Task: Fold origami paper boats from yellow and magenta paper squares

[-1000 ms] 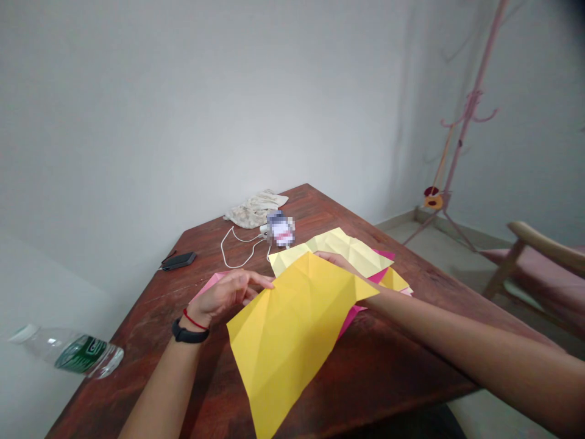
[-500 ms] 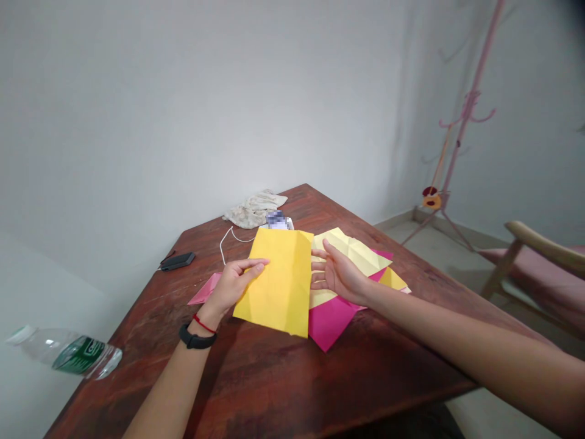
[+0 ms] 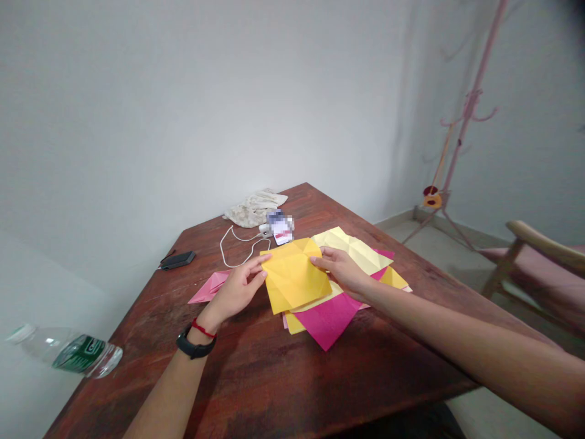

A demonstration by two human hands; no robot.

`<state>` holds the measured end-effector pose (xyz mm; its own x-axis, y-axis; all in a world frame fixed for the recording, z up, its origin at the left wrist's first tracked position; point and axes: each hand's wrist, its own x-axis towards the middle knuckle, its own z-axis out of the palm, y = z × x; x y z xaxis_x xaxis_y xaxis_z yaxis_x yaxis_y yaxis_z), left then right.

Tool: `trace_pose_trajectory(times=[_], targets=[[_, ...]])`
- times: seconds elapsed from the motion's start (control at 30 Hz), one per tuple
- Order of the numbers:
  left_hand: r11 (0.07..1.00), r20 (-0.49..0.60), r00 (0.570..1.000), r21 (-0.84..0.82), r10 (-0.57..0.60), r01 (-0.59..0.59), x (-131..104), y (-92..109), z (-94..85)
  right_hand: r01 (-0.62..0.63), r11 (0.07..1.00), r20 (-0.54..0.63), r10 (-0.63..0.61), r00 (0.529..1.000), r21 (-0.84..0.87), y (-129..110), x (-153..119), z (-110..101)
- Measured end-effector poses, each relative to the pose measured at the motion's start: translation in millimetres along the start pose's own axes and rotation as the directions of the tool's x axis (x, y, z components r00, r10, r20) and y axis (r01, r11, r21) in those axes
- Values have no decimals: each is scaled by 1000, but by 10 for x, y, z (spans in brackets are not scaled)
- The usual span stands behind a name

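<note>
A creased sheet of yellow paper (image 3: 296, 277) is held up in front of me, its faces marked by fold lines. My left hand (image 3: 240, 285) pinches its left edge between thumb and fingers. At the upper right edge, my right hand (image 3: 340, 268) grips it with the thumb in front and the fingers behind. Beneath and to the right lie several coloured sheets, among them a magenta sheet (image 3: 326, 320) and a pale yellow creased sheet (image 3: 361, 251). A folded pink paper piece (image 3: 210, 288) rests on the table, partly hidden by my left hand.
The wooden table (image 3: 256, 384) bears a black device (image 3: 178, 261), a white cable (image 3: 222, 247), a phone (image 3: 282, 235) and a crumpled cloth (image 3: 251, 210). A water bottle (image 3: 68, 352) is at the left edge. To the right stand a pink coat rack (image 3: 464, 122) and a chair (image 3: 543, 250).
The yellow sheet has turned and appears shorter, showing more creases and uncovering the phone. My right hand has closed from an open pose onto its right edge.
</note>
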<state>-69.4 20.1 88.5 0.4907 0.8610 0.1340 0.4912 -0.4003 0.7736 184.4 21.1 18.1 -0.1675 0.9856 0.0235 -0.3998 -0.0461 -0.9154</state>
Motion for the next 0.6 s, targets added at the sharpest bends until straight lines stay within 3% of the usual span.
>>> trace_pose_trajectory(times=[0.23, 0.43, 0.6], targets=[[932, -38, 987, 337, 157, -135, -33, 55, -57, 27, 998, 47, -30, 998, 48, -34, -52, 73], [932, -71, 974, 313, 216, -183, -35, 77, -33, -71, 990, 28, 68, 997, 122, -17, -47, 76], [964, -140, 964, 176, 227, -201, -36, 66, -22, -132, 967, 21, 130, 991, 219, -17, -11, 31]])
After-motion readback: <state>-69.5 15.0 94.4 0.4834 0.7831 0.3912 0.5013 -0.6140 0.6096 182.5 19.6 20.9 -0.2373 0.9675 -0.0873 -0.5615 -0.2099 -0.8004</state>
